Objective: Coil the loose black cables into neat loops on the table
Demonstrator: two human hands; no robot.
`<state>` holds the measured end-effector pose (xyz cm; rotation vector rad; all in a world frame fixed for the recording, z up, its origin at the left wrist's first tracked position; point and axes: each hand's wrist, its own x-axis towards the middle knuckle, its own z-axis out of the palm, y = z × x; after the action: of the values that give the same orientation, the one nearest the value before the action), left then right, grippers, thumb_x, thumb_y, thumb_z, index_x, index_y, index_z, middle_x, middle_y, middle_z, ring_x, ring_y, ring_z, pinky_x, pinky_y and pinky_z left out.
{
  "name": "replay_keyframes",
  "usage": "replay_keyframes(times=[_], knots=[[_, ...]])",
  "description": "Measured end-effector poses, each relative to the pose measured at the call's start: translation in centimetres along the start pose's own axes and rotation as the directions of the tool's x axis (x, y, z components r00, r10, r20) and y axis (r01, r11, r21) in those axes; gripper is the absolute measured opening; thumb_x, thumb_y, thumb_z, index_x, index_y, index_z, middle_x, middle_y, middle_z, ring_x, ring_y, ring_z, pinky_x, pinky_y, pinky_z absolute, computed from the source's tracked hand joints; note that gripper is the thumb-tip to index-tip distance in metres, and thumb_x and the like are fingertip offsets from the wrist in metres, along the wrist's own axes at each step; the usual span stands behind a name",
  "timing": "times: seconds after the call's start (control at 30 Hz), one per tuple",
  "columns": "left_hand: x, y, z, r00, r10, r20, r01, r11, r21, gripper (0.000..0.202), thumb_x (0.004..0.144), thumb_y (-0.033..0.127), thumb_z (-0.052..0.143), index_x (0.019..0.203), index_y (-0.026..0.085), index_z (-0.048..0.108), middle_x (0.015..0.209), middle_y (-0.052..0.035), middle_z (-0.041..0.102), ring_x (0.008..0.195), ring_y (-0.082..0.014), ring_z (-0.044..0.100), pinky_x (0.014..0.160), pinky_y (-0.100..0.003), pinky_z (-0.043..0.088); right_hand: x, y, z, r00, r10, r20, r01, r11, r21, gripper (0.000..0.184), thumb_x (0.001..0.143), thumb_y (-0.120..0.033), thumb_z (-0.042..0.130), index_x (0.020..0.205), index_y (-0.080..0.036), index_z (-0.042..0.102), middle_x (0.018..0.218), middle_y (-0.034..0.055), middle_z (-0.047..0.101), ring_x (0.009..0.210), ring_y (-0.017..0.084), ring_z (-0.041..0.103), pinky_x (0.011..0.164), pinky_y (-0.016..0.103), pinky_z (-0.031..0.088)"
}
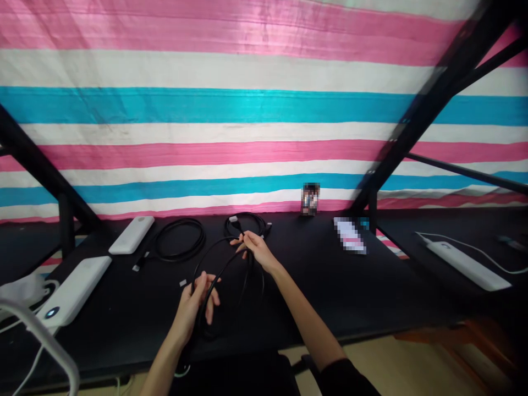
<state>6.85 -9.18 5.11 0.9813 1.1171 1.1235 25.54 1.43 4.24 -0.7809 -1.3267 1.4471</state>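
Hanging in loops above the desk (313,280), the cable (223,268) is gripped by left hand (193,303) and right hand (257,250) alike, and loosened fingers could let a loop slip and tangle with the coil (246,213) beyond.

Black table (355,291), near white power bank (82,286) at left, far power bank (132,235) beyond it, left coil (202,241) of black cable beside that, centre coil (247,213) at far middle, blurred flat item (350,235) at far right.
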Motion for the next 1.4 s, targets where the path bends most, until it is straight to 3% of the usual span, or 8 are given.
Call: replay_keyframes(times=[0.17, 0.27, 0.57, 0.63, 0.73, 0.9, 1.1, 1.4], knots=[[-0.6, 1.4, -3.0, 0.971, 0.094, -0.221, -0.139, 0.97, -0.201, 0.029, 0.083, 0.045, 0.053, 0.089, 0.017, 0.055, 0.039, 0.0114, 0.037, 0.026, -0.0011, 0.024, 0.033, -0.015, 0.018, 0.6, -0.1, -1.9, 0.945, -0.081, -0.317, 0.127, 0.984, 0.128, 0.04, 0.074, -0.058, 0.062, 0.082, -0.02, 0.051, 0.073, 0.0015, 0.065, 0.069, 0.015, 0.064, 0.06, 0.026, 0.05], [-1.3, 1.7, -5.9, 0.953, 0.116, -0.28, -0.18, 0.959, -0.218, 0.029, 0.081, 0.044, 0.056, 0.095, 0.019, 0.054, 0.041, 0.0105, 0.04, 0.036, -0.0057, 0.041, 0.041, -0.016, 0.033, 0.8, -0.5, -3.6, 0.893, -0.11, -0.436, 0.198, 0.966, 0.163, 0.036, 0.077, -0.057, 0.059, 0.086, -0.023, 0.048, 0.051, -0.0099, 0.045, 0.041, 0.006, 0.044, 0.046, 0.019, 0.043], [-2.0, -0.4, -9.1, 0.947, 0.193, -0.256, -0.123, 0.956, 0.267, 0.046, 0.084, 0.051, 0.045, 0.108, 0.015, 0.061, 0.096, -0.009, 0.068, 0.096, -0.023, 0.059, 0.088, -0.035, 0.041, 0.7, -1.2, -5.0, 0.856, -0.006, -0.518, 0.212, 0.916, 0.34, 0.032, 0.074, -0.049, 0.067, 0.085, -0.023, 0.051, 0.058, -0.0098, 0.038, 0.037, 0.002, 0.029, 0.034, 0.013, 0.028], [-1.8, -0.6, -9.1, 0.881, 0.318, -0.35, -0.106, 0.854, 0.51, 0.044, 0.083, 0.051, 0.042, 0.101, 0.017, 0.064, 0.102, -0.0103, 0.065, 0.1, -0.0251, 0.057, 0.091, -0.039, 0.039, 0.7, -1.1, -4.9, 0.86, 0.01, -0.509, 0.212, 0.902, 0.375, 0.035, 0.07, -0.048, 0.071, 0.084, -0.022, 0.052, 0.058, -0.0098, 0.038, 0.038, 0.001, 0.029, 0.034, 0.012, 0.028], [-2.2, -0.6, -8.8, 0.749, 0.468, -0.469, 0.21, 0.503, 0.838, 0.046, 0.078, 0.056, 0.046, 0.099, 0.018, 0.062, 0.096, -0.0117, 0.061, 0.098, -0.0313, 0.054, 0.087, -0.049, 0.036, 0.7, -1.1, -5.2, 0.864, 0.027, -0.504, 0.214, 0.884, 0.415, 0.035, 0.068, -0.046, 0.073, 0.084, -0.022, 0.054, 0.058, -0.0099, 0.038, 0.038, 0.0, 0.029, 0.034, 0.01, 0.028], [-3.5, -1.4, -7.9, 0.781, 0.44, -0.444, 0.437, 0.122, 0.891, 0.062, 0.071, 0.064, 0.046, 0.103, 0.012, 0.052, 0.092, -0.0163, 0.059, 0.093, -0.0372, 0.054, 0.078, -0.048, 0.038, 1.1, -0.8, -5.8, 0.863, 0.043, -0.503, 0.226, 0.858, 0.462, 0.035, 0.066, -0.045, 0.076, 0.083, -0.021, 0.056, 0.056, -0.01, 0.04, 0.037, 0.0, 0.03, 0.033, 0.01, 0.028], [-3.2, -3.8, -10.1, 0.816, 0.392, -0.426, 0.201, 0.498, 0.844, 0.042, 0.073, 0.048, 0.041, 0.102, 0.018, 0.045, 0.075, -0.0022, 0.052, 0.064, -0.022, 0.057, 0.059, -0.034, 0.045, 1.1, -1.4, -6.7, 0.863, -0.011, -0.505, 0.306, 0.807, 0.505, 0.037, 0.061, -0.042, 0.08, 0.082, -0.019, 0.06, 0.055, -0.0101, 0.042, 0.036, -0.001, 0.031, 0.031, 0.009, 0.028], [-4.1, 0.6, -13.4, 0.472, 0.493, -0.731, 0.014, 0.825, 0.566, 0.048, 0.056, 0.041, 0.064, 0.099, 0.021, 0.054, 0.079, 0.0021, 0.048, 0.051, -0.0111, 0.055, 0.042, -0.02, 0.042, -2.1, -4.0, -11.6, 0.822, -0.198, -0.534, 0.538, 0.578, 0.614, 0.011, 0.077, -0.025, 0.07, 0.078, -0.023, 0.059, 0.053, -0.0113, 0.043, 0.035, -0.001, 0.033, 0.031, 0.001, 0.03]])
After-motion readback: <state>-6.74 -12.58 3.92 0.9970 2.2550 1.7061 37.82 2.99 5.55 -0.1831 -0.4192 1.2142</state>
